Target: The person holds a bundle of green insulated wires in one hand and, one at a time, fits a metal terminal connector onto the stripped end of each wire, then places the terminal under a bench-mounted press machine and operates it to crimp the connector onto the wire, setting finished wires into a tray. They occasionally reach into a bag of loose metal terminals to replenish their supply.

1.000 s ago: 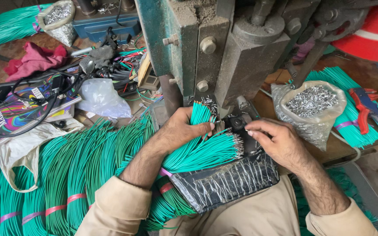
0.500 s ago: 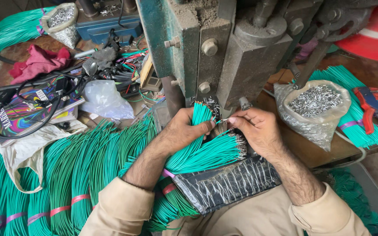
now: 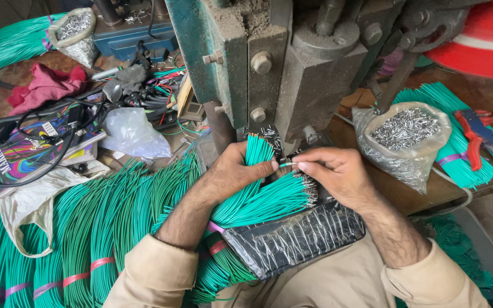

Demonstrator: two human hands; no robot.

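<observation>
Behind hands (image 3: 292, 168): press base, hidden.

- I see a worn brown workbench (image 3: 489, 97) carrying the clutter.
- On its right lie a clear bag of metal pins (image 3: 407, 142), green wire bundles (image 3: 455, 148) and red-and-blue pliers (image 3: 479, 134).
- On its left sit a red cloth (image 3: 44, 85), a crumpled plastic bag (image 3: 132, 134) and black cables (image 3: 35, 145).
</observation>
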